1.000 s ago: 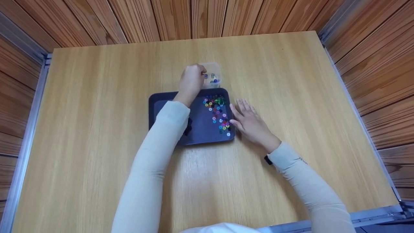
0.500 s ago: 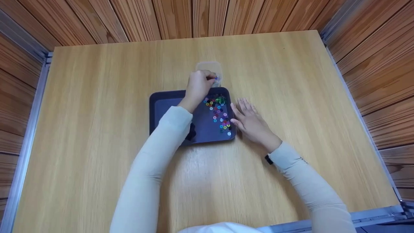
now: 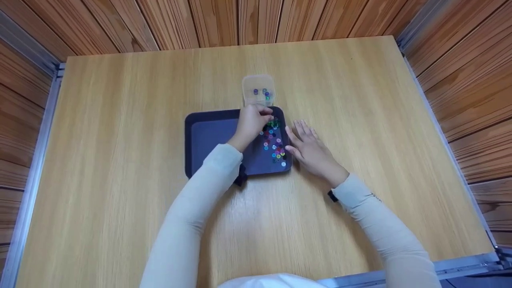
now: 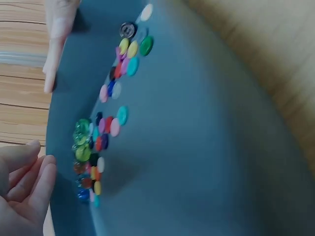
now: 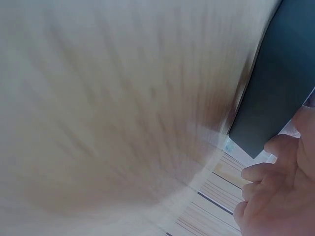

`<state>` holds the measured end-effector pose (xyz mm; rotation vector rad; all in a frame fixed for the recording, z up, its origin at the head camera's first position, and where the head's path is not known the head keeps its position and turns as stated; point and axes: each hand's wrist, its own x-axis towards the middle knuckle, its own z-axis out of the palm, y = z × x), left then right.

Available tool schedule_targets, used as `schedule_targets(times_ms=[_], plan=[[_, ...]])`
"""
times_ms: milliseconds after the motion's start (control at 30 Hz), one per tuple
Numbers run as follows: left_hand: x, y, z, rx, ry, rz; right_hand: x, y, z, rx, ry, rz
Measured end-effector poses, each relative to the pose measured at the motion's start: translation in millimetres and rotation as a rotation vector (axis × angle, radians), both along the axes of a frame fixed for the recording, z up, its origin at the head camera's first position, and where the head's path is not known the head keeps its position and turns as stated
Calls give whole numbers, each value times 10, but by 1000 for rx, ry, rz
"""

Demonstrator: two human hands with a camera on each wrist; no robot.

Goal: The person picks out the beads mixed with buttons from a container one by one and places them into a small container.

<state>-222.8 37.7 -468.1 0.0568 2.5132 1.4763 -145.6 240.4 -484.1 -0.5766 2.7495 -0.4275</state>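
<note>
A dark blue tray (image 3: 216, 148) holds colourful buttons (image 4: 122, 115) and shiny see-through beads (image 4: 82, 140) along its right side, green ones among them. My left hand (image 3: 249, 123) hovers over the tray's far right part. In the left wrist view its thumb and fingers (image 4: 45, 184) are loosely bent near the beads, and nothing shows between them. Just behind the tray stands a small clear plastic container (image 3: 258, 82) with several blue and green beads (image 3: 267, 95) inside. My right hand (image 3: 314, 154) lies with spread, straight fingers against the tray's right edge.
The tray and container stand on a light wooden table (image 3: 344, 100). Wood-panelled walls (image 3: 216, 24) rise behind it and at both sides. A metal rail (image 3: 464, 266) runs along the near right edge.
My left hand has come from the container back toward me, over the beads in the tray. A green bead now shows inside the container. The right hand stays where it was.
</note>
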Motion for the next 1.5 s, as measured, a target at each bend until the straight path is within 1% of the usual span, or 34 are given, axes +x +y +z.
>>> schedule_targets(times_ms=[167, 267, 467, 633, 767, 867, 967, 1033, 1100, 1300, 1500], plan=[[38, 35, -80, -34, 12, -24, -5, 0, 12, 0, -6, -2], [67, 54, -126, -29, -2, -31, -3, -3, 16, 5, -12, -4], [115, 92, -208, -36, 25, -33, 8, -5, 20, 3, -11, -6], [154, 109, -234, -51, 0, -32, 12, -7, 21, 2, -17, -10], [185, 120, -247, -100, -23, -52, 7, -13, 16, 8, -17, -8], [197, 129, -251, -122, -27, -73, 4, -16, 16, 7, -13, -6], [204, 130, -251, -123, -31, -89, 7, -16, 16, 4, -12, -5], [206, 127, -255, -104, -37, -82, 8, -15, 14, 1, -13, -6], [207, 118, -261, -64, -57, -66, 11, -14, 14, -2, -18, -8], [202, 79, -267, 114, -128, 9, 7, -12, 14, -15, -23, -18], [201, 14, -232, 275, -223, 82, 6, -7, 2, -28, -12, -13]])
